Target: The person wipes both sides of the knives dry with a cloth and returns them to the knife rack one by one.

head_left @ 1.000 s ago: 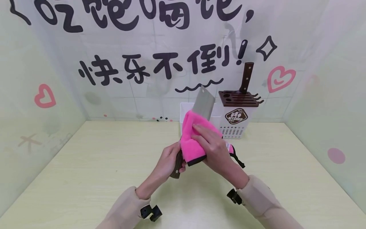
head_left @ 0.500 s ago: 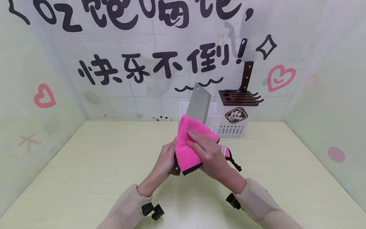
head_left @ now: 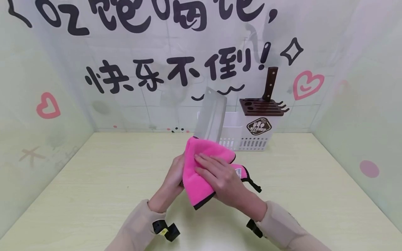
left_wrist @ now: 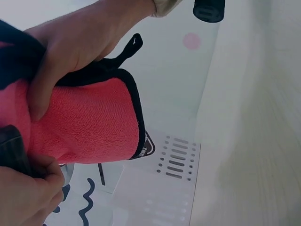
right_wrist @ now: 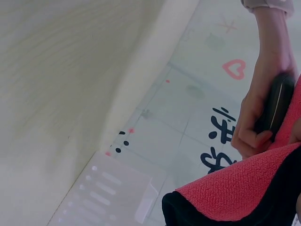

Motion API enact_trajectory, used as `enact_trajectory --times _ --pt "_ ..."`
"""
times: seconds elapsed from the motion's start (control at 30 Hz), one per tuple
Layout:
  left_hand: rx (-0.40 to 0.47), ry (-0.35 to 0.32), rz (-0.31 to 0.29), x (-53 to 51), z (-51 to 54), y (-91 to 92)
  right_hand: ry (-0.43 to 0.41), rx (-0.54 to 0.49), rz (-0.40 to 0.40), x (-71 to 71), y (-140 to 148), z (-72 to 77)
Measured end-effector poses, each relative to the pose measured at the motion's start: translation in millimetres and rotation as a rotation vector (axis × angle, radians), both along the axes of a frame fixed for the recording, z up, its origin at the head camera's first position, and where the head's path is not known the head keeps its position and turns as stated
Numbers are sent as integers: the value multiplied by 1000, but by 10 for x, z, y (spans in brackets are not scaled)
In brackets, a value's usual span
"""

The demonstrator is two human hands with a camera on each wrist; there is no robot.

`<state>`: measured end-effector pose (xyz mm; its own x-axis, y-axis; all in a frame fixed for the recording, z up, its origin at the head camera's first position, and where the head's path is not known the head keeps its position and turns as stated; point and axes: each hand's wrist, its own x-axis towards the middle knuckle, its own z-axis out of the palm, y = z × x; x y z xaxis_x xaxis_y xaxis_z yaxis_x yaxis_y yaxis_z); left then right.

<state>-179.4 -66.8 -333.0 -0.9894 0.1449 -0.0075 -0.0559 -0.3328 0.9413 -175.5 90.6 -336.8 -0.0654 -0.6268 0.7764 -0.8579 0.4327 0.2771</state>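
Note:
In the head view my left hand (head_left: 172,176) grips the handle of a cleaver, its wide steel blade (head_left: 210,115) pointing up and away. That dark handle (right_wrist: 277,106) shows in the right wrist view, with the left fingers curled round it; the cloth covers it in the head view. My right hand (head_left: 224,181) holds a pink cloth (head_left: 190,170) with black edging, its fingers laid over the lower blade and handle area. The left wrist view shows the right thumb on the other side of the cloth (left_wrist: 94,122). A black loop (head_left: 252,184) hangs from one corner.
Behind the blade stands a white slotted holder (head_left: 255,141) with a brown slotted top (head_left: 262,108). Another brown-handled tool (head_left: 270,83) stands upright in it. Pale wood-look tabletop (head_left: 94,181) lies below, with printed walls (head_left: 125,104) on three sides.
The cloth and right hand have slid down and left along the cleaver towards its handle. More blade shows above the cloth. The left hand and cleaver have shifted slightly left.

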Motion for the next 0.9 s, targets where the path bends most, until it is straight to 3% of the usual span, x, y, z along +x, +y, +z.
enact_trajectory --times 0.27,0.53,0.9 --pt "45 -5 24 11 62 4 27 35 32 77 -26 -40" --pt "25 52 -79 74 180 -11 73 62 111 120 -47 -67" --pt "27 53 -141 89 229 -25 114 103 167 116 -28 -62"
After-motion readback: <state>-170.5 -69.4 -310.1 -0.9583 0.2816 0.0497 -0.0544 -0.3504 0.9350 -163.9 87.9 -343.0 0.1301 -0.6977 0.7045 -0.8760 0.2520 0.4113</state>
